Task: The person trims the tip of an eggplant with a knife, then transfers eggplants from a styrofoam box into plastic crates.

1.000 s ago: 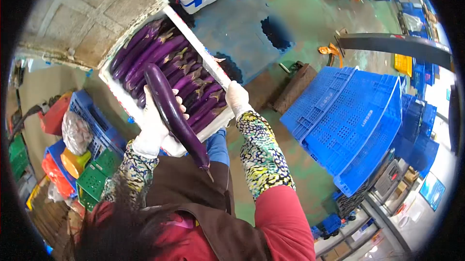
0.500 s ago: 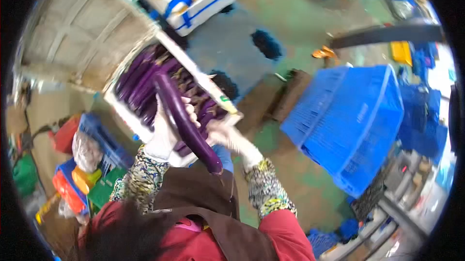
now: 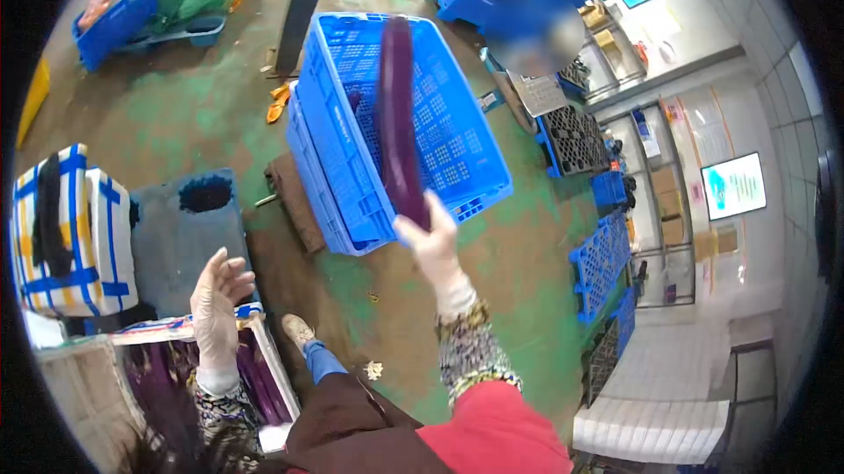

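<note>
A long purple eggplant [image 3: 398, 113] is held by one end in my right hand [image 3: 432, 241], its far end reaching out over the blue crate [image 3: 457, 113]. Inside that crate the eggplant hides part of the floor; a bit of something dark shows beside it. My left hand [image 3: 220, 311], gloved in white, has its fingers apart and holds nothing. It hovers above the white foam box [image 3: 274, 360], where more eggplants [image 3: 259, 377] lie side by side.
A taped foam box [image 3: 110, 237] stands on a grey platform [image 3: 180, 237] at the left. A dark post [image 3: 308, 8] rises behind the blue crate. Blue pallets [image 3: 602, 263] and shelves [image 3: 659, 201] line the right side. Another person [image 3: 536, 34] is near the back.
My view has swung right, toward the blue crate. The eggplant, earlier between both hands over the foam box, is now in my right hand alone, and my left hand has let go.
</note>
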